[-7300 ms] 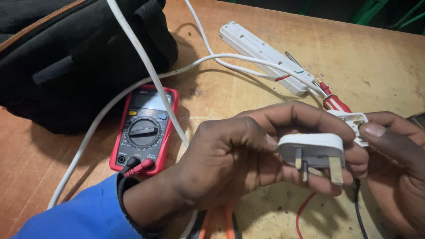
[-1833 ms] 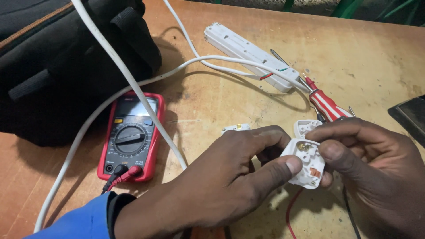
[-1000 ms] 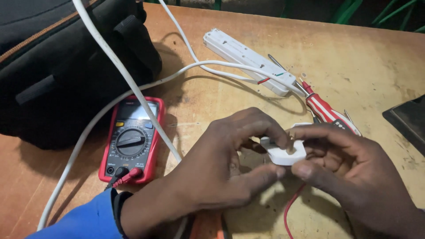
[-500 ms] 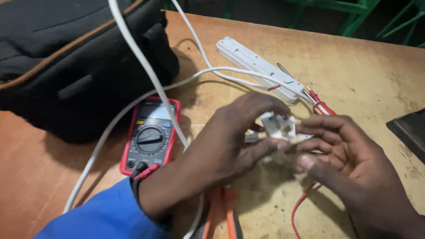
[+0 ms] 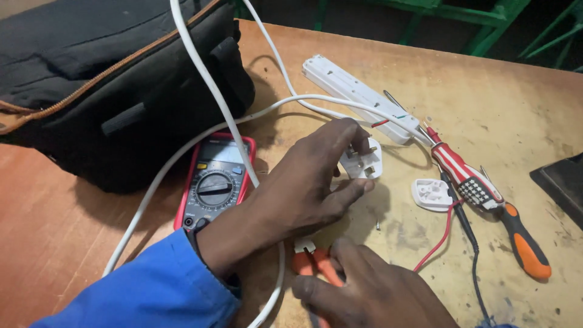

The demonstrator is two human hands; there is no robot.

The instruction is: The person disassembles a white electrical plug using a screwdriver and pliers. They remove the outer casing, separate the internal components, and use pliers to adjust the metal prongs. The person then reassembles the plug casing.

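The left hand (image 5: 297, 188), in a blue sleeve (image 5: 152, 291), reached from the lower left toward the centre of the frame. Its thumb and fingers were closed on the white plug body (image 5: 362, 163), which was held just above the wooden table (image 5: 498, 121) at centre frame, pins showing on its upper side. The right hand (image 5: 370, 291) lay at the bottom centre, palm down, over orange-handled pliers (image 5: 310, 261); whether it was clenched on them could not be told.

A separate white plug cover (image 5: 431, 194) lay on the table just to the right of the plug body, apart from both hands. Beside it, further right, lay a red-and-white striped screwdriver (image 5: 464, 173) and an orange-handled screwdriver (image 5: 522, 246). A thin red wire (image 5: 440, 240) and a black lead (image 5: 470, 243) ran down from that area toward the lower edge.

A white power strip (image 5: 358, 97) lay above centre. A white cable (image 5: 200, 79) crossed a red multimeter (image 5: 215, 182) at left of centre, partly under the left wrist. A black bag (image 5: 115, 85) with a brown zip filled the upper left.
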